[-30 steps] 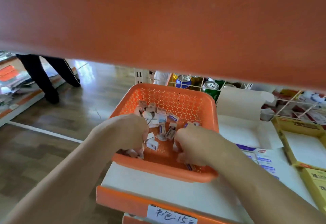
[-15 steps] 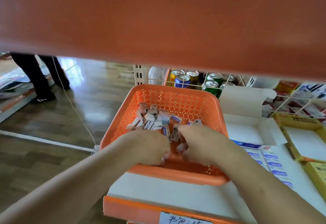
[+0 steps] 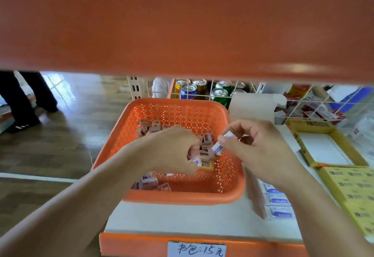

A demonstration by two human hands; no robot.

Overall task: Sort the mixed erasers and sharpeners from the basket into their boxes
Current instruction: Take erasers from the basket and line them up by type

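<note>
— Firstly, locate the container.
— The orange perforated plastic basket (image 3: 178,113) stands on the white shelf (image 3: 182,220). Pinkish block-shaped sharpeners (image 3: 206,142) and sleeved erasers lie mixed on its floor, in far, centre and near-left clusters.

— Left hand status?
— The left hand (image 3: 172,151) is inside the basket, over the centre cluster. Its fingers curl around small pieces, and a white-and-purple wrapped piece (image 3: 196,161) shows at the fingertips. How many pieces it holds cannot be told.

— Right hand status?
— The right hand (image 3: 259,151) is above the basket's right side. Thumb and forefinger pinch a white eraser with a blue-purple paper sleeve (image 3: 218,148).

— Receiving boxes?
— A white cardboard box (image 3: 254,192) sits just beside the basket's right wall, with rows of boxed erasers (image 3: 278,200) inside. Farther right is an open yellow cardboard box (image 3: 340,164) with a white floor. Nearer the camera is a flat yellow cardboard panel (image 3: 352,192), printed repeatedly with "2B".

— Other legible writing?
— A handwritten white paper label (image 3: 197,249) on the orange shelf edge reads "书包:15元". The sleeve print is too blurred to read.
</note>
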